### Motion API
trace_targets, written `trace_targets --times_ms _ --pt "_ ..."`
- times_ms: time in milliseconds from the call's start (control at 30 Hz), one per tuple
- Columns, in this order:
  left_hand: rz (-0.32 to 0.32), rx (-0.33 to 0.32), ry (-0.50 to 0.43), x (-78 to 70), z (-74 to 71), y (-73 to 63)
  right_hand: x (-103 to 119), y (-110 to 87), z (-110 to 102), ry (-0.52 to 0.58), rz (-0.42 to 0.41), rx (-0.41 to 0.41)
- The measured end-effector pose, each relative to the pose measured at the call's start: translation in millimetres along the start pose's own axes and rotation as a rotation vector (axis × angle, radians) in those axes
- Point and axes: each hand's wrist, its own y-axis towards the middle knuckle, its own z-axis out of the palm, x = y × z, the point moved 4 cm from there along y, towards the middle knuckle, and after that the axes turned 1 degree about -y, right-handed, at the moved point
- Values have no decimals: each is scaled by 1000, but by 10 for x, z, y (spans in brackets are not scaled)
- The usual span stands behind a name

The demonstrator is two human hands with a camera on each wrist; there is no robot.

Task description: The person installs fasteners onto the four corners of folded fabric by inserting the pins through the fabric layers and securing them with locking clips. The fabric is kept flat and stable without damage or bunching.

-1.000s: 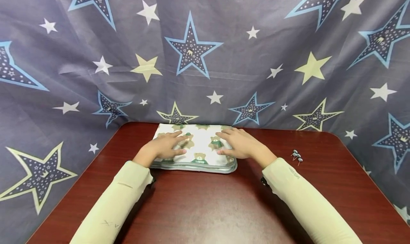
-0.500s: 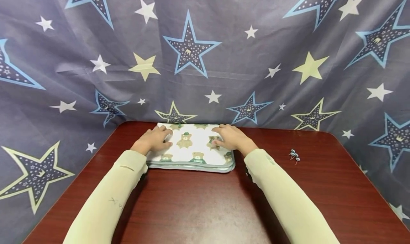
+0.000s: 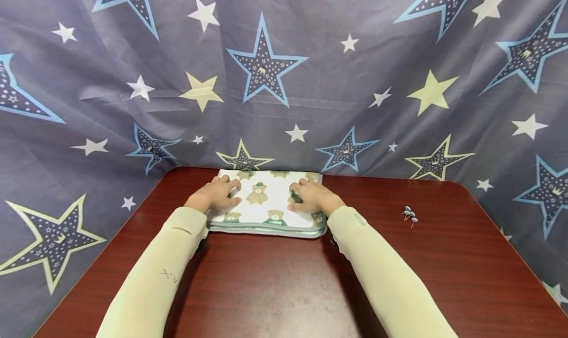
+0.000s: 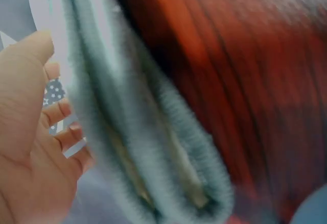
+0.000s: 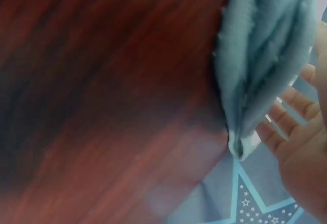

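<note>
A folded white cloth pad, printed with brown bears and edged in grey-green, lies at the back of the table. On its left part rests my left hand, fingers loosely bent and thumb toward the middle. My right hand rests on the right part with relaxed fingers. In the left wrist view, the thick layered edging runs beside the left hand, whose fingers are spread. The right wrist view shows the folded rim next to the spread fingers of the right hand.
Several small pins with pale round heads lie on the right side of the dark red wooden table. A grey curtain with printed stars hangs right behind the table's back edge and along its sides.
My left hand has moved left to the pad's left side, and my right hand has shifted left over the pad. The pad and pins stay put.
</note>
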Motion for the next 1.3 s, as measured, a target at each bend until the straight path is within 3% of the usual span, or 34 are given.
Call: trace_targets --times_ms 333,733,1033,1300 --pt "-33 8 -23 -33 -4 -17 43 -27 44 -37 33 81" --pt "-77 14 -40 -119 -18 -2 45 -34 52 -38 43 122" --pt "-79 -4 -36 -161 43 44 40 -87 40 -27 43 149" --pt "-45 7 -23 -276 57 107 -53 -184 36 -38 67 162"
